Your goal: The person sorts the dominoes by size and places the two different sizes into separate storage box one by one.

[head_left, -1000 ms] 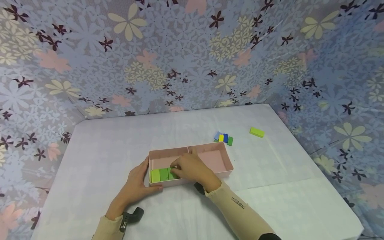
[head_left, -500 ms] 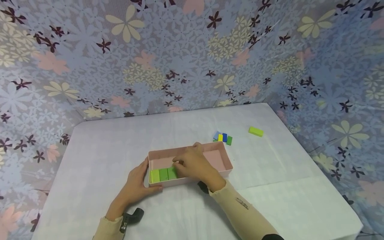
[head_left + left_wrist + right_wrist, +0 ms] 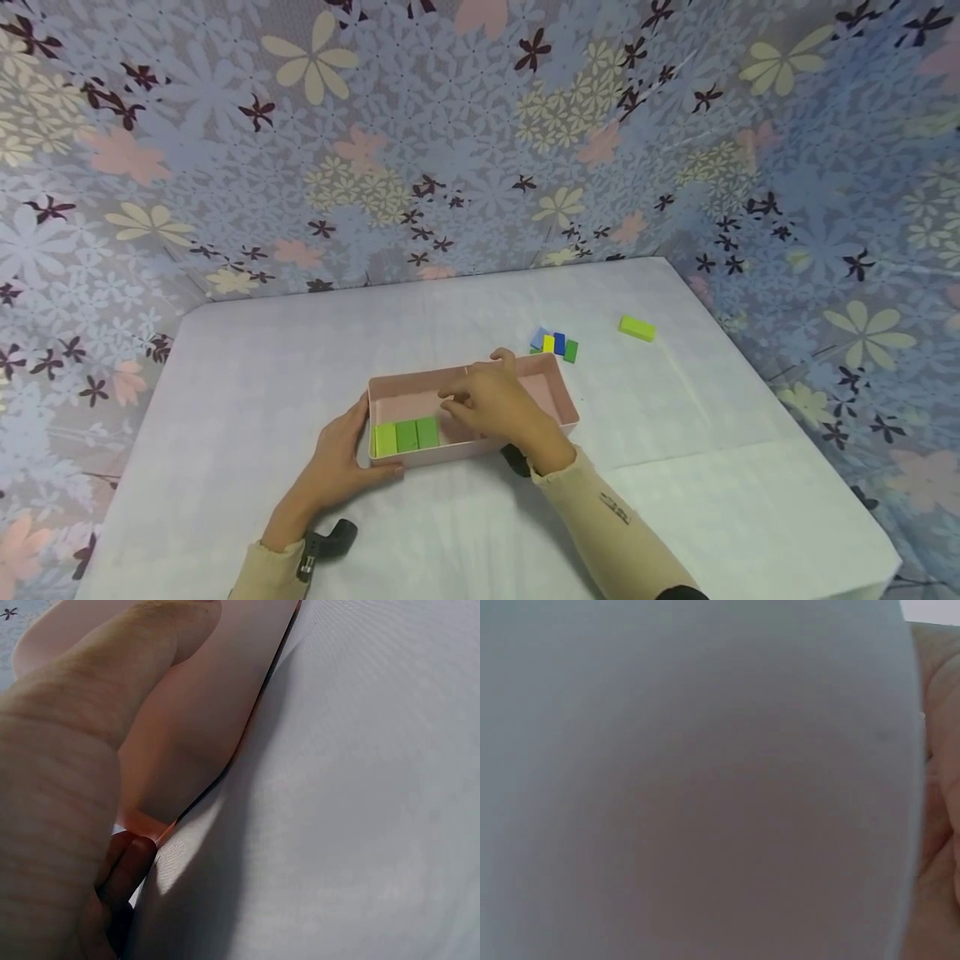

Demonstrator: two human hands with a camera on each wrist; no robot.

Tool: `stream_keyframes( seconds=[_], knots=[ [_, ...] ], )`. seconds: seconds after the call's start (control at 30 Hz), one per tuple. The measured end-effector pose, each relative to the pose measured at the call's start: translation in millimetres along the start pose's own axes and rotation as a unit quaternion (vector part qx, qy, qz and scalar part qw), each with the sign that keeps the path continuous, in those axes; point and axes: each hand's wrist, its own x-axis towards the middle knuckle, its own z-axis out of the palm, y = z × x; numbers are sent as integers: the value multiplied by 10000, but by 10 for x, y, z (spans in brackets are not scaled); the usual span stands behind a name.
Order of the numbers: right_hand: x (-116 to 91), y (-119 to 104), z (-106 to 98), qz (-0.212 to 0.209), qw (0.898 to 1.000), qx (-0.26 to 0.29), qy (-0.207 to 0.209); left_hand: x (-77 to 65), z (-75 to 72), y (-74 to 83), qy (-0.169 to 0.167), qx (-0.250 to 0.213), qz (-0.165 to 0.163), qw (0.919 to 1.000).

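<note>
A long pink box (image 3: 450, 455) with a divider lies on the table, seen in the head view. My left hand (image 3: 337, 458) holds its left end, thumb along the front wall and fingers along the end. The left wrist view shows that thumb (image 3: 161, 634) against the wall. Inside, along the front left, a yellow-green block (image 3: 386, 440) and two green blocks (image 3: 427, 432) stand side by side. Over the middle of the box is my right hand (image 3: 498, 404), nothing between its loosely bent fingers, just right of the blocks. A blurred pale surface fills most of the right wrist view.
Behind the box's right end lies a small cluster of blocks: light blue, yellow (image 3: 548, 343), dark blue (image 3: 559, 342) and green (image 3: 571, 351). Farther right is a single lime block (image 3: 637, 328). A flowered cloth (image 3: 480, 167) hangs behind the white-covered table (image 3: 675, 467).
My right hand has let go of the rightmost green block and moved right and slightly up, uncovering it. My left hand stays at the box's end.
</note>
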Motion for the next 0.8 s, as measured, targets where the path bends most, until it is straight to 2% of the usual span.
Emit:
stream_keyframes(
  seconds=[0.2, 0.43, 0.8],
  knots=[
    [-13, 85, -49, 15, 9992, -180, 356, 1, -2, 1, 5, -18, 61, 10000],
    [-77, 237, -205, 231, 9954, -369, 848, 9, 5, 12, 14, 14, 50, 10000],
    [-218, 435, -418, 500, 9941, 39, 959, 11, 2, 24, 55, -38, 121, 9999]
  ],
)
